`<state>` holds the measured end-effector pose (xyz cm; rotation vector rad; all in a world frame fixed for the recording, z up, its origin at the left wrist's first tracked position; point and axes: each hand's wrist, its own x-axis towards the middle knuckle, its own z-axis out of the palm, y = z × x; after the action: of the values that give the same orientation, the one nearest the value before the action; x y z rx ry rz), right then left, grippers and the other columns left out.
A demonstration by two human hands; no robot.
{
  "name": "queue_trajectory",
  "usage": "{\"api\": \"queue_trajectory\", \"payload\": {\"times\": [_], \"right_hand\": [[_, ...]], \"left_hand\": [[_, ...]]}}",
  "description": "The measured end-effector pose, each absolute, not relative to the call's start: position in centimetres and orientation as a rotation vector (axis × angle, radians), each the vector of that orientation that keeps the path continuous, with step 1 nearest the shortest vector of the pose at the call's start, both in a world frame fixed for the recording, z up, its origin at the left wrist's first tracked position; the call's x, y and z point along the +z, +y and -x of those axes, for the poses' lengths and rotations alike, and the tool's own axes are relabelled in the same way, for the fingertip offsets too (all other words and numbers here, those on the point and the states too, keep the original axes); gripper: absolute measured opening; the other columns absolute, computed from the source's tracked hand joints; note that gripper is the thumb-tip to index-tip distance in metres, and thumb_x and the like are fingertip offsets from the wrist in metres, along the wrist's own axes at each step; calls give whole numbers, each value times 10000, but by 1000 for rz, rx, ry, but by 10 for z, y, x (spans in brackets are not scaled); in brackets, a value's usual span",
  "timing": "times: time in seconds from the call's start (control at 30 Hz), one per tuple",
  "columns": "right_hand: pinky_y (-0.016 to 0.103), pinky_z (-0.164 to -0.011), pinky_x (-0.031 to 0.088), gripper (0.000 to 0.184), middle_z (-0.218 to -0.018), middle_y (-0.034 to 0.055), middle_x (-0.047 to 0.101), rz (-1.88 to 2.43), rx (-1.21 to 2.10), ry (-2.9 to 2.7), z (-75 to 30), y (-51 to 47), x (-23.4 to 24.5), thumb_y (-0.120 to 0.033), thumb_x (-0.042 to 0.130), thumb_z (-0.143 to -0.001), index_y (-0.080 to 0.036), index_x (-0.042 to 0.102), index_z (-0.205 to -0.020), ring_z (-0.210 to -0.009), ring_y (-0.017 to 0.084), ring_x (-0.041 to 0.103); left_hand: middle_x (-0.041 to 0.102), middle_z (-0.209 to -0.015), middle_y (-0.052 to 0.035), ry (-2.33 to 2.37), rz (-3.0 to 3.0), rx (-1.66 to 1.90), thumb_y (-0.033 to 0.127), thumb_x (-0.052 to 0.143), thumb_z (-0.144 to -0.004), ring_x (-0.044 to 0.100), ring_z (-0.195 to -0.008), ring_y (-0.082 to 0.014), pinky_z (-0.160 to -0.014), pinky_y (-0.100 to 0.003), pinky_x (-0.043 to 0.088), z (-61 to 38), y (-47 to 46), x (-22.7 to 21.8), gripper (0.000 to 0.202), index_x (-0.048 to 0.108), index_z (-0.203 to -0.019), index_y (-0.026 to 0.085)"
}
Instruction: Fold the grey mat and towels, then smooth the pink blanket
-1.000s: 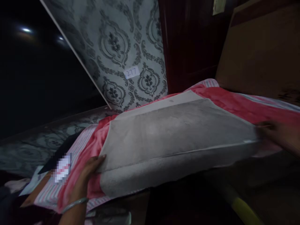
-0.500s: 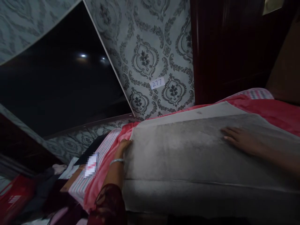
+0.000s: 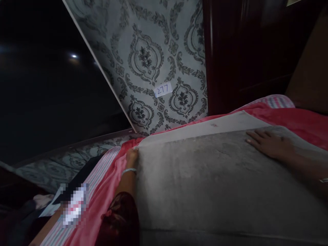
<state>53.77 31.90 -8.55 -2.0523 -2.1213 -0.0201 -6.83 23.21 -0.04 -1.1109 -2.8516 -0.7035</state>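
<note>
A wide grey cloth lies spread out smoothly, with a paler strip along its far edge. At the cloth's far left corner is my left hand, its fingers closed on the edge; a bracelet circles that wrist. My right hand rests palm down near the far right side of the cloth, fingers stretched out and apart. Beneath the cloth, a pink-red blanket shows on the right and along the left.
A striped cloth borders the blanket at left. Behind stand a patterned wall with a paper label reading 277, a large dark screen and a dark red wooden panel. Dim items lie at lower left.
My right hand has slid a little toward the far edge of the grey cloth and lies flatter. My left hand keeps to the left corner. The view has come closer and shifted.
</note>
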Motion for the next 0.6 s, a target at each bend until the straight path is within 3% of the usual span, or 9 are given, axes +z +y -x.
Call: {"api": "queue_trajectory", "payload": {"times": [0.1, 0.23, 0.37, 0.47, 0.6], "right_hand": [[654, -1126, 256, 710, -1603, 78, 332, 2052, -109, -2075, -542, 320, -102, -581, 139, -939, -288, 378, -1540, -1451, 314, 314], [641, -1117, 286, 677, -1580, 76, 377, 2023, -124, -2029, -544, 318, -106, -551, 158, -962, -260, 426, -1512, -1443, 309, 328], [487, -1140, 333, 600, -1473, 135, 513, 1973, -55, -1928, -547, 316, -91, -443, 239, -994, -139, 557, -1403, -1385, 281, 421], [399, -1089, 400, 482, -1350, 126, 620, 1971, -4, -1795, -556, 319, -81, -330, 328, -978, -151, 660, -1277, -1268, 255, 535], [438, -1040, 432, 410, -1317, 119, 642, 2171, 31, -1580, -574, 327, -71, -276, 416, -947, -196, 688, -1244, -1253, 292, 539]], "left_hand": [[692, -1119, -269, -2853, 1011, -633, 360, 464, -950, 659, -1086, -337, -852, -395, 509, 68, 236, -14, 400, 689, -1066, 51], [667, -1193, -276, -2835, 1003, -561, 393, 364, -962, 642, -1124, -352, -886, -420, 508, 62, 234, -21, 487, 666, -1141, 54], [663, -1166, -307, -2831, 1058, -505, 443, 322, -948, 636, -1130, -392, -875, -461, 516, 60, 233, -14, 566, 664, -1120, 25], [696, -1131, -256, -2857, 1031, -470, 544, 299, -920, 661, -1085, -387, -796, -451, 539, 71, 242, -14, 619, 686, -1074, 85], [719, -1136, -181, -2856, 915, -400, 570, 258, -894, 674, -1073, -374, -697, -459, 544, 94, 258, -29, 587, 684, -1045, 195]]}}
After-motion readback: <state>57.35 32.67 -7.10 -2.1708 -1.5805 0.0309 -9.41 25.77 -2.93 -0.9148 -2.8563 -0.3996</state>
